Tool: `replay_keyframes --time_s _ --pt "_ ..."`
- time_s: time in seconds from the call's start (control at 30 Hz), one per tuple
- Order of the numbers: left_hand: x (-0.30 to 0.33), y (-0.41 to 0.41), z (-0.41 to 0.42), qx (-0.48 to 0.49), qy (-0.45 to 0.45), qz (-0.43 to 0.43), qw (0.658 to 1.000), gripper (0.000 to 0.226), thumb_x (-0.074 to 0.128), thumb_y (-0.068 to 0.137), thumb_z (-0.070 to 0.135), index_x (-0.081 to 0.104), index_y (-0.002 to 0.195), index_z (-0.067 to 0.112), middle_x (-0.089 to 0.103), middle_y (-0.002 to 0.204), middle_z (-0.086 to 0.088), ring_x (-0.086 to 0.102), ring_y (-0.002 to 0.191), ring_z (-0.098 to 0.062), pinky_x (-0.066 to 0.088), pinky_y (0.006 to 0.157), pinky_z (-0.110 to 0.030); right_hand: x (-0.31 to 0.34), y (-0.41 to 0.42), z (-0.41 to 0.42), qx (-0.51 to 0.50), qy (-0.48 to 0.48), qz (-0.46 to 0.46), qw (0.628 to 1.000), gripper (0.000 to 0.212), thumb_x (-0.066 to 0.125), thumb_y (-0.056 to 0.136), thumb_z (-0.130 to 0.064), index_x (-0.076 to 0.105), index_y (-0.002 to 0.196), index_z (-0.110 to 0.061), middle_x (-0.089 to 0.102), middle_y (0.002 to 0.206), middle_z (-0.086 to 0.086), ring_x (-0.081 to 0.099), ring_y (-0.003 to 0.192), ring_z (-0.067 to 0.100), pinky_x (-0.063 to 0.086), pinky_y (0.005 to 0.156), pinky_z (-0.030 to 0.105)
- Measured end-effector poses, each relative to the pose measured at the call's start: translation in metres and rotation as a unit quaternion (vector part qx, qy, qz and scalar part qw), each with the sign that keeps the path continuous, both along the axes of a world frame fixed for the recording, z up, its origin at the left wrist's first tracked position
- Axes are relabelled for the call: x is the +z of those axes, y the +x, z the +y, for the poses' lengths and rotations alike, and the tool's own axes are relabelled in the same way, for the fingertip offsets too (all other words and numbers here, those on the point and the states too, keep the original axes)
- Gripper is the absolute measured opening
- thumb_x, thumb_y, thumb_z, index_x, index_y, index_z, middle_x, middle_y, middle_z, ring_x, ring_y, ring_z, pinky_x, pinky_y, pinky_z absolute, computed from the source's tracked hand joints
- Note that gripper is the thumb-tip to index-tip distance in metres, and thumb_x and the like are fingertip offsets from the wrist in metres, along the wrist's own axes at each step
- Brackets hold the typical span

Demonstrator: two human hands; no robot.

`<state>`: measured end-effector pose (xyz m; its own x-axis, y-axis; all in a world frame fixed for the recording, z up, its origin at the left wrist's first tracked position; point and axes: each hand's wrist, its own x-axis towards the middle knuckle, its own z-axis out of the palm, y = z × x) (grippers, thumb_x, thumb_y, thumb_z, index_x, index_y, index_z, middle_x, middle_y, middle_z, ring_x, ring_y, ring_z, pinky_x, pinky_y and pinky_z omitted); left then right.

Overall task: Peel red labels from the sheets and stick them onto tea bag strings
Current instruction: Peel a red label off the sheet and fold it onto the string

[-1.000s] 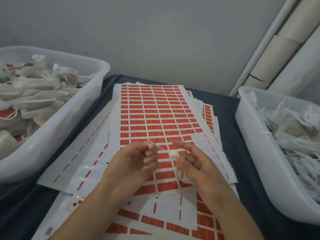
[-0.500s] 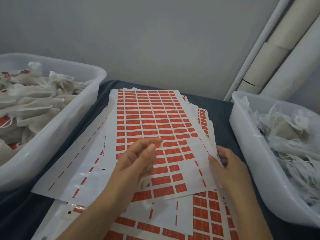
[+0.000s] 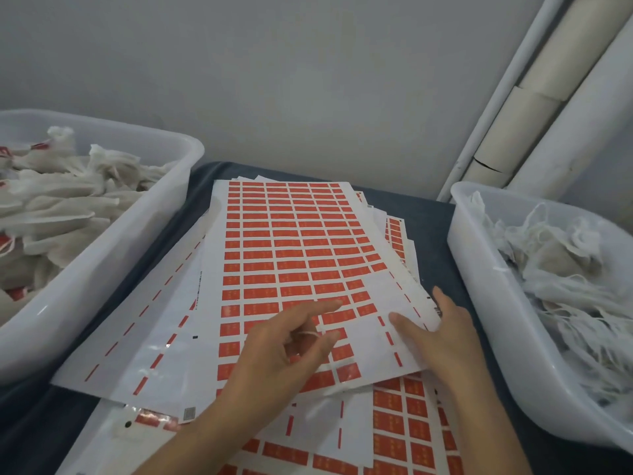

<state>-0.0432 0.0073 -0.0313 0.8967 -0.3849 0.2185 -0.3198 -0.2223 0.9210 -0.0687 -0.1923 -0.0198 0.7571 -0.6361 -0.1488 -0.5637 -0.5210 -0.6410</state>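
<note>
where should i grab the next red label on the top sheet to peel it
Take a label at the end of a row beside the bare peeled strip on the top sheet. Come from the right and lift its exposed right corner with a fingernail; that edge has no neighbour. The right hand holds the sheet flat there.

Plain grey wall (image 3: 274,80) behind a table with a dark blue cloth (image 3: 435,241), plus some pale tubes (image 3: 534,108) leaning in the right corner.
</note>
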Motion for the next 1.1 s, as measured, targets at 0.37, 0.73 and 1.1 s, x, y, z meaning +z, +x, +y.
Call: replay_keyframes --time_s 0.37,0.73,1.1 --pt "0.007 0.03 -0.026 0.027 0.13 0.001 0.991 0.021 0.058 0.085 0.043 0.055 0.104 0.05 0.048 0.08 0.03 0.053 0.071 0.004 0.035 0.047 0.001 0.004 -0.008 0.006 0.072 0.354 -0.032 0.932 0.032 0.071 0.079 -0.024 0.057 0.108 -0.021 0.073 0.086 0.004 0.071 0.071 0.023 0.053 0.052 0.026" --pt "-0.013 0.02 -0.027 0.076 0.123 -0.084 0.986 0.023 0.062 0.081 0.043 0.061 0.104 0.038 0.038 0.081 0.036 0.047 0.076 0.008 0.039 0.068 -0.003 -0.01 -0.004 0.025 0.057 0.351 -0.08 0.931 0.04 0.073 0.077 -0.025 0.052 0.111 -0.027 0.069 0.097 0.003 0.067 0.085 0.026 0.058 0.071 0.04" --pt "-0.01 0.016 -0.013 0.016 0.15 -0.203 0.968 0.031 0.055 0.085 0.038 0.067 0.109 0.022 0.062 0.104 0.011 0.045 0.084 0.003 0.035 0.081 -0.006 -0.005 -0.004 0.033 0.086 0.355 -0.094 0.926 0.051 0.075 0.049 -0.036 0.052 0.095 -0.029 0.069 0.068 -0.009 0.069 0.061 0.014 0.05 0.046 0.018"
